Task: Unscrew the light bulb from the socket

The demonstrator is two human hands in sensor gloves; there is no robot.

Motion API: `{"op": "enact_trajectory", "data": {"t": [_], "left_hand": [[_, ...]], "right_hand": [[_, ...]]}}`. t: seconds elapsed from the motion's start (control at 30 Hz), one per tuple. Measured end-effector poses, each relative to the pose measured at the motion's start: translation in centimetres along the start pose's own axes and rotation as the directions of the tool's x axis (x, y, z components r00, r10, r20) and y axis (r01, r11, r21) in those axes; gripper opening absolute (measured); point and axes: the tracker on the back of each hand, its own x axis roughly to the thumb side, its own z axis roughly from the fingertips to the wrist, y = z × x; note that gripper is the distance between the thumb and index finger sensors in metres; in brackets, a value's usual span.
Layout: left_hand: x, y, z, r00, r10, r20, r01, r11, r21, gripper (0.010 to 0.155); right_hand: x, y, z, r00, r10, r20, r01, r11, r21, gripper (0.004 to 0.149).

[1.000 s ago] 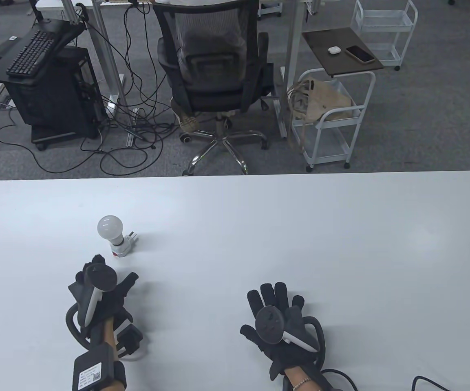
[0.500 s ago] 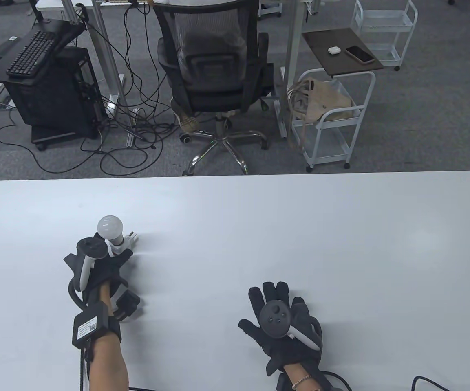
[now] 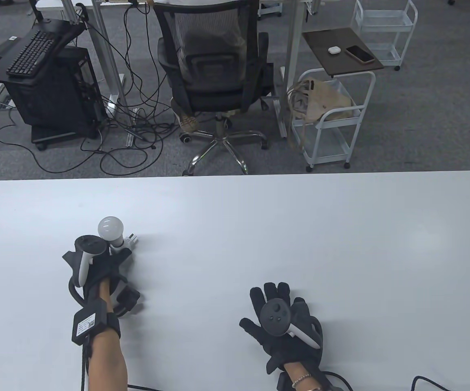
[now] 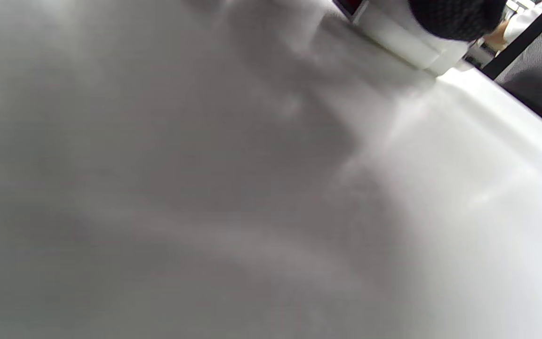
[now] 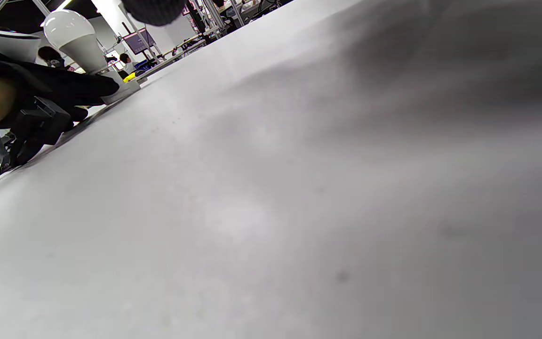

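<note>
A white light bulb point(image 3: 110, 227) stands upright in a white plug-in socket point(image 3: 125, 242) at the table's left. It also shows in the right wrist view point(image 5: 70, 34). My left hand point(image 3: 113, 255) has closed around the socket below the bulb. Its fingers point(image 5: 71, 86) lie across the socket base point(image 5: 121, 92). In the left wrist view a fingertip point(image 4: 454, 16) rests on the socket body point(image 4: 402, 40). My right hand point(image 3: 276, 296) lies flat and open on the table, well right of the bulb and holding nothing.
The white table point(image 3: 300, 228) stretches wide to the right and far side. A black cable point(image 3: 434, 383) lies at the near right edge. An office chair point(image 3: 214, 77) and a white cart point(image 3: 332, 118) stand beyond the far edge.
My left hand moved forward from the near table to the socket and closed around it under the bulb. My right hand stayed flat in place.
</note>
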Motion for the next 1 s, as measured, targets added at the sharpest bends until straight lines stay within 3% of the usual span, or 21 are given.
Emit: {"op": "enact_trajectory", "data": {"t": [0.17, 0.47, 0.7, 0.83, 1.0], "left_hand": [[0.4, -0.1, 2.3, 0.994, -0.029, 0.109, 0.020, 0.997, 0.075, 0.069], [2.1, -0.9, 8.7, 0.966, -0.074, 0.249, 0.061, 0.996, 0.060, 0.068], [5.1, -3.8, 14.5, 0.913, -0.097, 0.397, 0.098, 0.995, 0.019, 0.069], [7.6, -5.7, 17.7, 0.867, -0.149, 0.476, 0.148, 0.988, 0.040, 0.069], [9.9, -7.8, 20.5, 0.821, -0.181, 0.542, 0.176, 0.982, 0.061, 0.070]], "right_hand": [[-0.4, 0.0, -0.1, 1.000, -0.013, -0.020, 0.013, 1.000, 0.010, 0.075], [-0.3, -1.0, 0.5, 0.998, -0.059, 0.004, 0.059, 0.998, -0.025, 0.075], [-0.5, -2.5, 1.8, 0.985, -0.158, 0.076, 0.165, 0.981, -0.102, 0.076], [-1.0, -3.4, 2.5, 0.951, -0.284, 0.122, 0.300, 0.943, -0.142, 0.076], [-1.3, -3.9, 2.8, 0.934, -0.327, 0.143, 0.350, 0.919, -0.184, 0.077]]}}
